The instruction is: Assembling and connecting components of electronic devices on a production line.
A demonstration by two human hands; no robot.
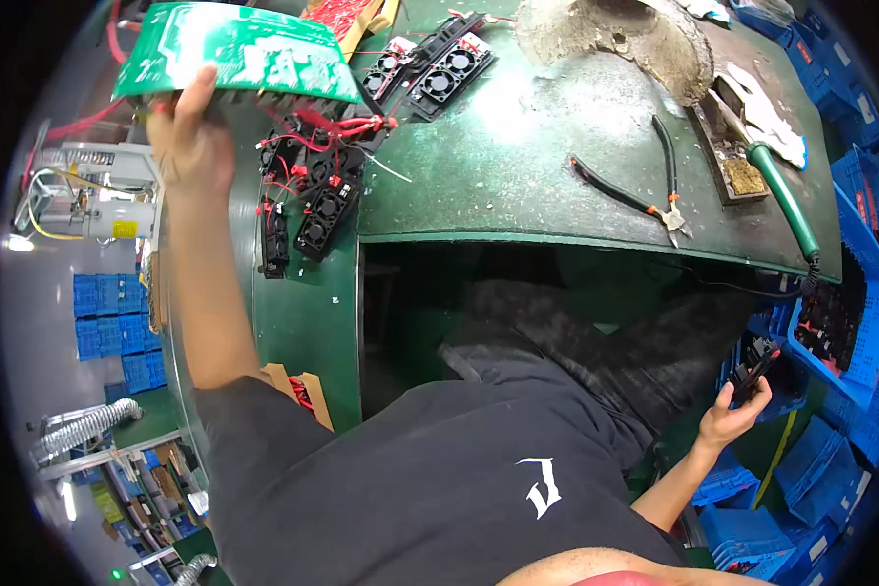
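Up at the far left, my left hand [193, 146] grips a large green circuit board [244, 59], with the thumb over its near edge; the fingers behind it are blurred. Red wires [356, 127] run below the board toward black fan units [322, 210] on the bench. My right hand [732, 420] is low at the right, closed on a small black plastic part [754, 376] with a reddish tip. That part is held beside a blue bin [874, 332] containing black pieces [830, 327].
Cutting pliers [670, 215] with black handles lie spread on the green bench [518, 186]. A green-handled soldering iron [781, 190] leans across a box with a sponge [745, 178], near a white glove [776, 122]. More fan units [449, 73] lie farther back. Blue crates [742, 532] stand at the right.
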